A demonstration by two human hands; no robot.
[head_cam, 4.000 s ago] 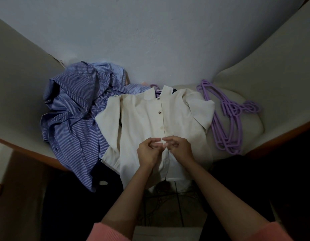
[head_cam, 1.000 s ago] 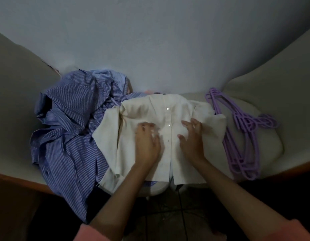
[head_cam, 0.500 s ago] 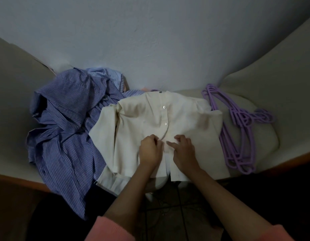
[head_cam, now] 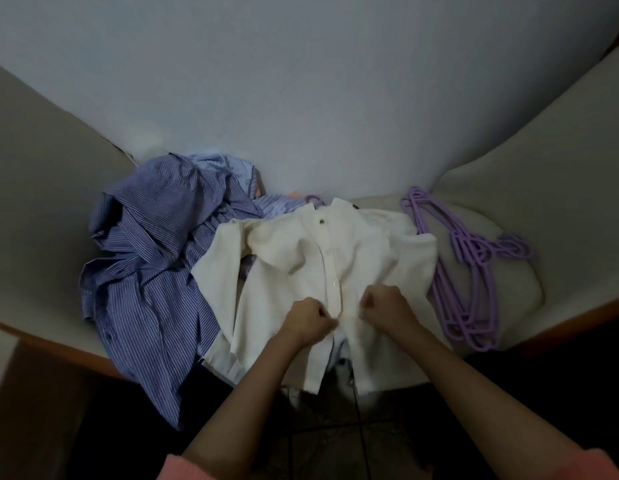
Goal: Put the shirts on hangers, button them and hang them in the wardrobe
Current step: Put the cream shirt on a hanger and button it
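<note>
1. A cream shirt (head_cam: 311,268) is laid flat, front up, on a pale cushioned seat (head_cam: 502,292), its collar toward the wall (head_cam: 301,98) and its hem hanging over the seat's front edge.
2. The left hand (head_cam: 310,318) is curled and pinches the shirt's fabric just left of the button placket, near the lower front.
3. The right hand (head_cam: 387,304) is curled likewise and grips the fabric just right of the placket; the two hands are set close together, one on each side of it.
4. A dark button (head_cam: 322,221) is seen near the collar, and a pale one lower on the placket, just above the hands.
5. A purple hanger hook (head_cam: 313,199) shows just beyond the collar.
6. A crumpled blue striped shirt (head_cam: 152,265) lies to the left, partly under the cream shirt's sleeve and trailing over the seat's edge.
7. A stack of purple hangers (head_cam: 464,271) lies on the seat to the right, just beside the cream shirt.
8. Pink sleeves (head_cam: 193,469) are seen at the bottom edge.
</note>
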